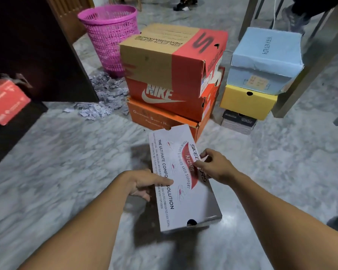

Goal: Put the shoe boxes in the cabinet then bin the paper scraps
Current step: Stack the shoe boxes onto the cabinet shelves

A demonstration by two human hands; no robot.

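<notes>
Just below centre, a person holds a white box [181,178] in both hands. It seems lifted off the marble floor [57,152], with its shadow beneath it. The left hand [144,184] grips the left long side, thumb flat across the lid and fingers curled under. The right hand [216,165] grips the right long edge, bent fingers resting on the lid. The box's long axis runs away from the person, its far end leaning slightly left.

A dark cabinet [37,55] stands ahead and to the left of the hands, well apart from the white box; the left hand is the nearer one. The coming move is therefore likely a carry forward and leftward. At the view's left edge a red box [6,102] lies tilted, apparently already in the cabinet.

Straight ahead, three boxes form a tall stack [164,78]. A second stack [261,75] of three stands to its right. A pink basket [107,36] stands behind and to the left of the tall stack; what it holds cannot be seen. Paper scraps [105,94] lie heaped on the floor at its foot, between cabinet and tall stack, not yet binned.
</notes>
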